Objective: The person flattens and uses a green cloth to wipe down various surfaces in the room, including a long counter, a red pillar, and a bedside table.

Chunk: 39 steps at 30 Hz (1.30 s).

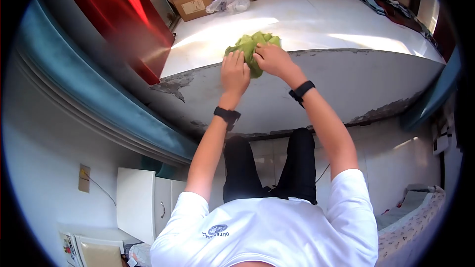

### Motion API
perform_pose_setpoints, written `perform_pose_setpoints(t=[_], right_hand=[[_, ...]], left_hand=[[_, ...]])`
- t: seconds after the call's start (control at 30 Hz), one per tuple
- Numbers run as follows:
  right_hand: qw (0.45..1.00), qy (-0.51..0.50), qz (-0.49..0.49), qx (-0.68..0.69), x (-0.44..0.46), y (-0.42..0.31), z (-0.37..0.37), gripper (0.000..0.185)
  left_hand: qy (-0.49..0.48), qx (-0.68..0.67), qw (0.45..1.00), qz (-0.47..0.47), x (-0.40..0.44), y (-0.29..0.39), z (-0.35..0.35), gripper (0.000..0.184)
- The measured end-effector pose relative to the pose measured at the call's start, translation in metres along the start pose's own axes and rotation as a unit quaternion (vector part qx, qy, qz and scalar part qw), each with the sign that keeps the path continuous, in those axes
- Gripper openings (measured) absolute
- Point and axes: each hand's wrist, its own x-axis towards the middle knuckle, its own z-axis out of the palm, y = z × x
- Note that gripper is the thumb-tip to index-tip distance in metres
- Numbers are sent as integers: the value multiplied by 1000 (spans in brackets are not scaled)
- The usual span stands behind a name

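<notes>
A crumpled green cloth [256, 39] lies bunched at the front edge of the white tiled ledge [307, 24], and part of it hangs over the edge between my hands. My left hand [235, 73] grips its left side, fingers pressed together and pointing away from me. On the right side, my right hand [275, 61] has its fingers curled onto the same cloth. Folds of the cloth hide some of the fingertips. Each wrist wears a black band.
Toward the back of the ledge are a cardboard box [193, 2] and a clear plastic bag [229, 1]. Dark items [396, 10] lie at the far right. A red panel [118, 20] and a blue curtain [89, 79] stand on the left. Below the ledge is a chipped grey wall face [356, 84].
</notes>
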Motion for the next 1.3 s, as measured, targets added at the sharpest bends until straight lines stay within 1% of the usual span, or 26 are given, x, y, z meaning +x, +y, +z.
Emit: perform_pose_setpoints(t=[0.03,0.07,0.1,0.13,0.17,0.23,0.27,0.33,0.37,0.43,0.47,0.53,0.57,0.63,0.7,0.77,0.83,0.87,0.93,0.97,1.03,1.07,1.13,1.2,1.3], right_hand=[[997,65,-35,16,-14,3,-2,32],[997,65,-35,15,-23,10,-9,32],[997,68,-12,28,-33,14,-21,33],[997,71,9,40,-38,21,-29,34],[997,69,6,42,-37,34,-32,34],[997,39,63,-8,-25,54,-37,36],[997,34,63,-5,-19,56,-32,36],[993,59,68,-70,-10,50,-26,34],[994,58,68,-68,-9,43,-21,34],[978,68,70,-186,-9,22,-16,36],[978,67,68,-184,-15,15,-17,36],[993,68,13,-96,-26,2,-20,36],[993,69,11,-97,-31,5,-19,36],[987,151,-52,-6,-46,25,-19,30],[989,144,-30,-23,-48,45,-27,31],[990,132,-7,-39,-47,55,-31,32],[994,82,56,-50,-41,49,-37,34],[994,77,57,-51,-40,48,-32,34],[981,150,38,-116,-38,43,-20,36],[982,145,40,-116,-38,42,-16,36],[974,188,32,-124,-39,36,-13,36],[975,184,36,-123,-39,36,-10,36],[960,239,18,-142,-40,37,-4,33],[959,241,22,-146,-42,31,-5,31],[948,282,6,-149,-38,36,-2,25]], left_hand=[[-12,-19,1000,5,-2,-7,-6,38],[-24,-38,999,8,-3,-13,-12,38],[-24,-37,999,8,-5,-21,-16,38],[-26,-26,999,3,-7,-28,-20,38],[-28,-15,999,-2,-9,-33,-22,38],[-28,-3,999,-15,-6,-31,-23,39],[-27,5,999,-24,-4,-27,-23,39],[-20,23,999,-30,-1,-16,-14,40],[-9,39,999,-33,1,-11,-11,42],[-24,25,999,-25,2,-3,-6,43],[-36,9,999,-16,3,-2,-6,44],[-40,-4,999,-11,0,-9,-9,45],[-43,-15,999,7,-3,-18,-9,45],[-49,-28,998,26,-9,-30,-16,44],[-53,-31,998,-14,-12,-35,-25,44],[-54,-10,998,-15,-12,-31,-26,44],[-54,11,998,-21,-12,-24,-23,45],[-41,33,998,-23,-12,-19,-20,45],[-34,53,998,-29,-13,-15,-16,45],[-31,51,998,-31,-13,-15,-15,46],[-33,47,998,-33,-12,-17,-13,46],[-40,36,998,-35,-14,-18,-13,48],[-53,20,998,-39,-19,-18,-14,50],[-56,-9,997,-51,-22,-17,-10,57],[-53,-35,996,-64,-27,-18,-2,64]])
